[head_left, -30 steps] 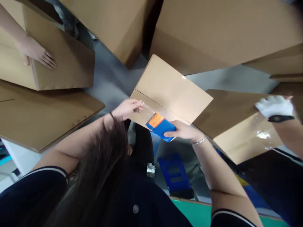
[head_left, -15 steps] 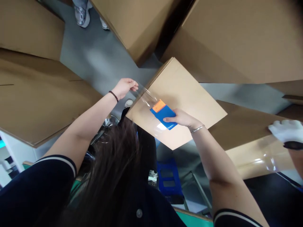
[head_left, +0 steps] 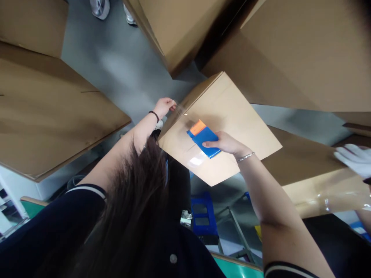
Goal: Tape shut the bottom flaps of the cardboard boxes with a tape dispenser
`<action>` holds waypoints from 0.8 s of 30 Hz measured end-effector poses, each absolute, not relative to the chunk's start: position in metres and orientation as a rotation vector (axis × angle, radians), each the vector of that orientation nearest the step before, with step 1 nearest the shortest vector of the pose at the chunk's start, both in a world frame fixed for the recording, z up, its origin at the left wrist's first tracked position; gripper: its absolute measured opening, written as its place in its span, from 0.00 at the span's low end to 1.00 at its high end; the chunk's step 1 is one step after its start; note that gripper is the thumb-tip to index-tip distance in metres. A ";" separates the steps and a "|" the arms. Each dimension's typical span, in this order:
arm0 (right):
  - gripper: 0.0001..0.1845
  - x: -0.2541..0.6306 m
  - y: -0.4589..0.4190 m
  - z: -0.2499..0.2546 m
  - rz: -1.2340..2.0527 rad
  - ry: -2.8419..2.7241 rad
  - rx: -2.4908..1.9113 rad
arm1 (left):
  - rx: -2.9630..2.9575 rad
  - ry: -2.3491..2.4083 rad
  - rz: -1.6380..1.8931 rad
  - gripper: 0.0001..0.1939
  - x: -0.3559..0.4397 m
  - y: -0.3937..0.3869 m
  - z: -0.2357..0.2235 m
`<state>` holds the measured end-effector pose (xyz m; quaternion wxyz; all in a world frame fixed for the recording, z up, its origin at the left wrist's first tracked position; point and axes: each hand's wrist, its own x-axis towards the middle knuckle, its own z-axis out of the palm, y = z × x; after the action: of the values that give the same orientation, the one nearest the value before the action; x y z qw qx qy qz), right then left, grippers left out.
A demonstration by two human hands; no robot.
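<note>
Large cartons at left (head_left: 49, 112): two, one above the other in view.
Shoes (head_left: 100, 8): two, on the grey floor.
Left hand (head_left: 165, 107): one, fingertips pinched together on one clear strip (head_left: 181, 109), by the small carton's left side.
Blue stool (head_left: 203, 218): one, below the small carton in view.
Tape dispenser (head_left: 205, 139): one, blue and orange, over the small carton's face.
Small carton (head_left: 237, 127): one, between the surrounding large cartons.
Right hand (head_left: 227, 143): one, closed around the tape dispenser.
White-gloved hand (head_left: 355, 158): one, another person's, far right.
</note>
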<state>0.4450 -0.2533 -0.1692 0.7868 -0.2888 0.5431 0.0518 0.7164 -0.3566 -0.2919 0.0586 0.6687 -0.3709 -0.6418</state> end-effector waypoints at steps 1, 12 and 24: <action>0.29 0.446 -0.253 -0.169 0.106 1.174 -0.586 | 2.041 -1.206 -1.910 0.10 0.712 -0.349 -0.301; 0.33 0.448 -0.254 -0.166 0.054 1.160 -0.504 | 2.086 -1.558 -1.612 0.24 0.706 -0.307 -0.290; 0.24 0.453 -0.261 -0.164 0.113 1.173 -0.546 | 0.894 -3.031 -1.444 0.56 0.689 -0.353 -0.214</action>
<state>0.4530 -0.2605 -0.1637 0.7965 -0.2542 0.5460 0.0526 0.6891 -0.3531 -0.2137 -0.1657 0.2539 -0.8603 -0.4099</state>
